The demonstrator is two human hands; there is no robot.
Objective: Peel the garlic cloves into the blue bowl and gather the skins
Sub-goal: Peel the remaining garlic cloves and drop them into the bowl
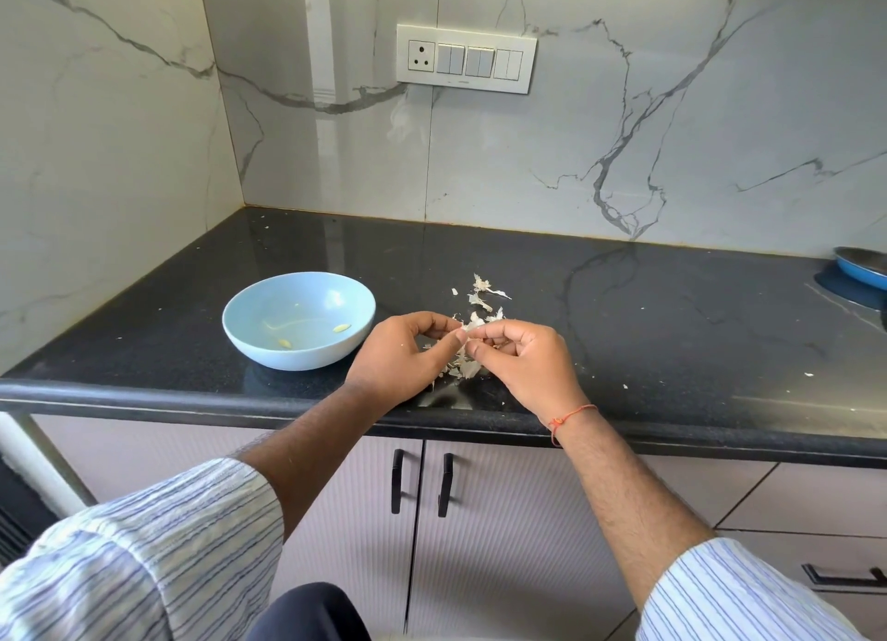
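Observation:
A light blue bowl (298, 319) sits on the black counter at the left, with two peeled garlic cloves (341, 327) lying in its bottom. Just right of the bowl, my left hand (403, 357) and my right hand (521, 364) meet above the counter and pinch a garlic clove with loose skin (468, 333) between their fingertips. The clove itself is mostly hidden by the fingers. White papery garlic skins (482, 297) lie scattered behind the hands, and more skins (463, 369) lie under and between them.
The black counter (672, 333) ends in a rounded front edge close to my wrists. A blue pan (864, 268) stands at the far right edge. Marble walls close the back and left. Small skin flecks (809, 374) dot the counter on the right.

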